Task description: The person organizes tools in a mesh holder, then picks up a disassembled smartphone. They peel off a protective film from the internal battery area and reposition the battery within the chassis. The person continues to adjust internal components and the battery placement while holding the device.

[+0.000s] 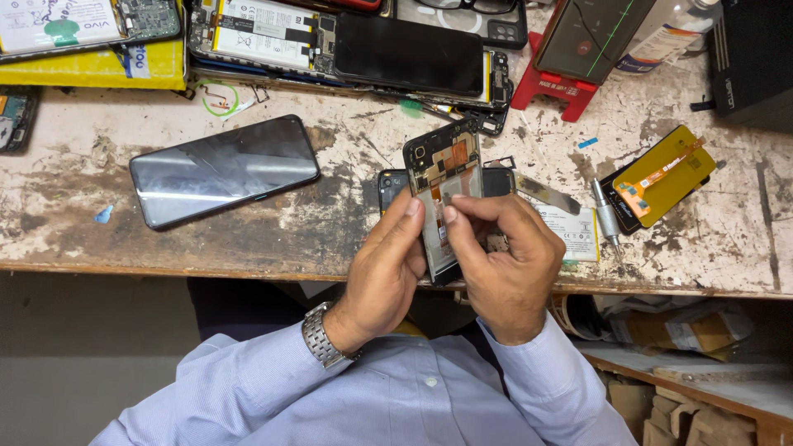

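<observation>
Both hands met over the near edge of the worn surface (pixel 330 223), holding an opened phone frame (pixel 443 177) upright between them. The left hand (pixel 382 277), a metal watch (pixel 322 334) on its wrist, had its fingers (pixel 410 216) curled round the frame's left edge, gripping it. The right hand (pixel 505 260) closed on the frame's right side, its thumb pressed on the exposed inner face. The frame showed a dark border, copper-coloured patches near the top and a pale panel below; its lower end was hidden behind the hands. Left of the frame lay a black phone (pixel 223 169), face up; right of the frame lay a metal screwdriver (pixel 605 216) and a yellow-backed display part (pixel 661 175).
</observation>
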